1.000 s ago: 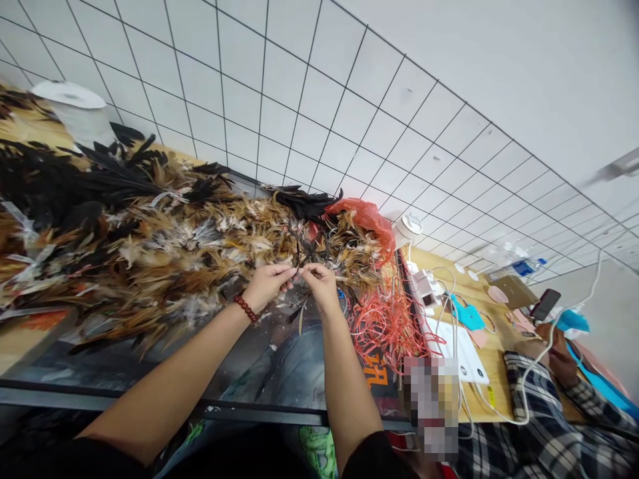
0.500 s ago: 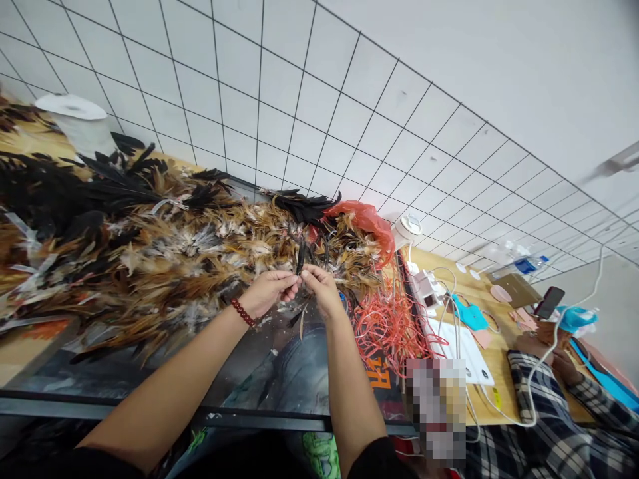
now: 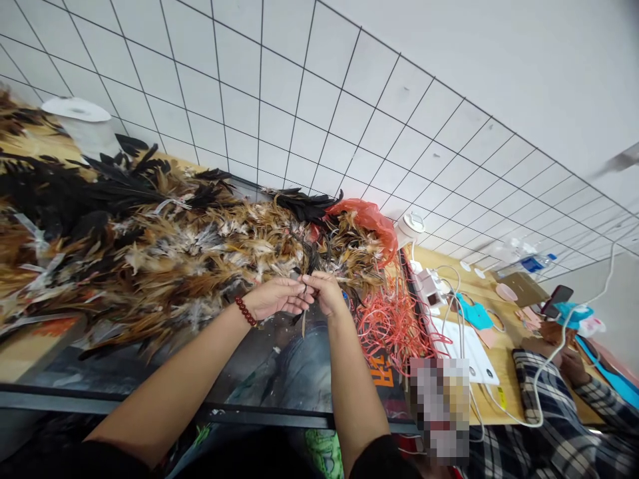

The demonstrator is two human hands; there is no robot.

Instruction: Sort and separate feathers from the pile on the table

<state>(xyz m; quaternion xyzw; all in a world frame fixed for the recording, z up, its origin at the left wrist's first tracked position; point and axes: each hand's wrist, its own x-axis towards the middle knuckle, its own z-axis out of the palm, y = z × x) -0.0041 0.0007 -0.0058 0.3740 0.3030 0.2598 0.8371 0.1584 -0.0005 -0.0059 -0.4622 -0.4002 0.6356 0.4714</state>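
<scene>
In the head view my left hand (image 3: 277, 297), wearing a dark red bead bracelet (image 3: 244, 311), meets my right hand (image 3: 324, 291) above the near edge of a big feather pile. Thumb and forefinger of my left hand pinch at a small dark feather (image 3: 303, 324), its other fingers loosely curled. My right hand pinches the same feather from the other side. Its narrow tip hangs below the fingertips; the fingers hide the rest. Behind them lie brown and tan feathers (image 3: 239, 246). Long black feathers (image 3: 304, 205) rest farther back.
A red plastic bag (image 3: 367, 216) and tangled red cords (image 3: 384, 319) lie right of the feathers. Beyond stand a white lidded cup (image 3: 410, 229) and a white power strip (image 3: 434, 289) with cables. A co-worker's plaid sleeve (image 3: 539, 379) is at far right. Wire grid (image 3: 259, 86) lines the wall.
The dark feather stood up between my fingers before; now it is mostly covered by them. My left hand has turned, its fingers more extended toward my right hand. The view has shifted slightly.
</scene>
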